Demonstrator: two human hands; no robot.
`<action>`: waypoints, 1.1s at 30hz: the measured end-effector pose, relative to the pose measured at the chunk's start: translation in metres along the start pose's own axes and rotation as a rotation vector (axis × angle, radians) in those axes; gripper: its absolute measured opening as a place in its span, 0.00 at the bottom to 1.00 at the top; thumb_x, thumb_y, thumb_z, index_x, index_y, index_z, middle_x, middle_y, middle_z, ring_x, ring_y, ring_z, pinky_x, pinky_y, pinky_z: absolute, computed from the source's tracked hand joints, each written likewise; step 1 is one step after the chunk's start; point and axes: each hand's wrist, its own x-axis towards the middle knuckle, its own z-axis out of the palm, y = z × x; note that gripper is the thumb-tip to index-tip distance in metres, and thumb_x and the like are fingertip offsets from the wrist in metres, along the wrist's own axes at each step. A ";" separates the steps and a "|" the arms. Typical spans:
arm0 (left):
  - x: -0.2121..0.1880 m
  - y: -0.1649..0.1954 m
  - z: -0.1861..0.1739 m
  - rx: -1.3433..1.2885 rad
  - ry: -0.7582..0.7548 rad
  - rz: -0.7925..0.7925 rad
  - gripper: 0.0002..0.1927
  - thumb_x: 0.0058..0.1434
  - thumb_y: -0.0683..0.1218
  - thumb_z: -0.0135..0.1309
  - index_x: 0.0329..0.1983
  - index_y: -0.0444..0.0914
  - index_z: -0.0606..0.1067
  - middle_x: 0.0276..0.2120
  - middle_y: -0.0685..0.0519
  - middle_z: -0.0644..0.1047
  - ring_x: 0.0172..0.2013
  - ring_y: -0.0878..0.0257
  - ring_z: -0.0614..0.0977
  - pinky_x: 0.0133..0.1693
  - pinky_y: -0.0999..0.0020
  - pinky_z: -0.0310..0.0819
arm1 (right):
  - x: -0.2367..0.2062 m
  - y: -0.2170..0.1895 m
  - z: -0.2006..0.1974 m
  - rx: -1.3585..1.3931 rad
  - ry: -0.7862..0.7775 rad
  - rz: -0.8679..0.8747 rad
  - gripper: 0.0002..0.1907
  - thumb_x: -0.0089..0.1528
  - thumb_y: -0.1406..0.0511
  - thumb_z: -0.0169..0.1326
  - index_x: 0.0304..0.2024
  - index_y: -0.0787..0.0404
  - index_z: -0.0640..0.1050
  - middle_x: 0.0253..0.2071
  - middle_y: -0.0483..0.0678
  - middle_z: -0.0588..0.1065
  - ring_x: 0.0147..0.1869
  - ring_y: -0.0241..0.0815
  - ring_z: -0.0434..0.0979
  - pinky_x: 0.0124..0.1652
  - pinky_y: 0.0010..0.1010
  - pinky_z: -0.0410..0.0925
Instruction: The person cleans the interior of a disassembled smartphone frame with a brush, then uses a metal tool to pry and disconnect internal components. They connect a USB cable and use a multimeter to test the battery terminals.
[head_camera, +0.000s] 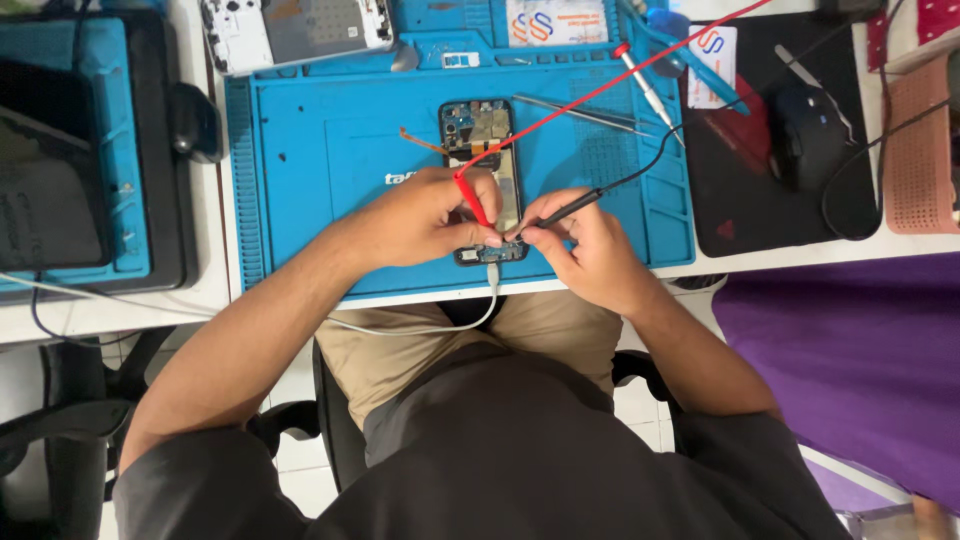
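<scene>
The person sits at the counter (215, 290) and is in the middle of probing an opened phone (483, 180) that lies back-off on the blue work mat (330, 150), its circuit board and battery exposed. The left hand (425, 215) is closed in a pencil grip on the red probe (473, 200), and the right hand (585, 245) is closed the same way on the black probe (570, 208). Both tips come down at the lower end of the phone, close together, near where a grey cable (440, 325) plugs into its bottom edge and runs down over the person's lap. Whether the tips actually touch the board I cannot tell; the fingers hide the contact points.

I judge this to be the measuring step itself. The next move seems to call for steady hands and small shifts of the tips, since they sit so near each other that a slip could bridge neighbouring contacts.

The phone lies directly between and just under the two hands, its upper half clear of them. Beyond it, tweezers (575, 110) and a screwdriver (645, 90) rest on the mat, a black mouse (808, 140) sits on a dark pad to the right, and the removed phone back cover (300, 30) lies at the far edge.
</scene>
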 end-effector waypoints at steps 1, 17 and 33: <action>-0.002 0.000 0.000 0.009 0.006 0.017 0.12 0.62 0.43 0.65 0.38 0.37 0.71 0.34 0.53 0.78 0.37 0.60 0.82 0.37 0.64 0.75 | 0.000 -0.001 0.001 -0.022 0.002 0.002 0.13 0.68 0.74 0.57 0.50 0.68 0.67 0.46 0.52 0.78 0.48 0.38 0.83 0.45 0.28 0.77; -0.010 0.001 -0.005 0.002 0.001 0.011 0.10 0.59 0.38 0.64 0.36 0.37 0.72 0.37 0.53 0.79 0.40 0.60 0.82 0.40 0.65 0.77 | 0.003 -0.005 0.014 0.044 -0.041 -0.001 0.11 0.69 0.73 0.55 0.50 0.66 0.67 0.45 0.51 0.78 0.51 0.41 0.84 0.49 0.30 0.78; 0.000 -0.003 -0.025 -0.287 0.344 -0.151 0.12 0.71 0.39 0.56 0.54 0.38 0.68 0.41 0.57 0.75 0.38 0.70 0.80 0.36 0.74 0.74 | 0.024 -0.018 -0.041 -0.133 -0.147 0.099 0.11 0.73 0.69 0.46 0.58 0.65 0.71 0.41 0.52 0.74 0.43 0.42 0.79 0.44 0.32 0.73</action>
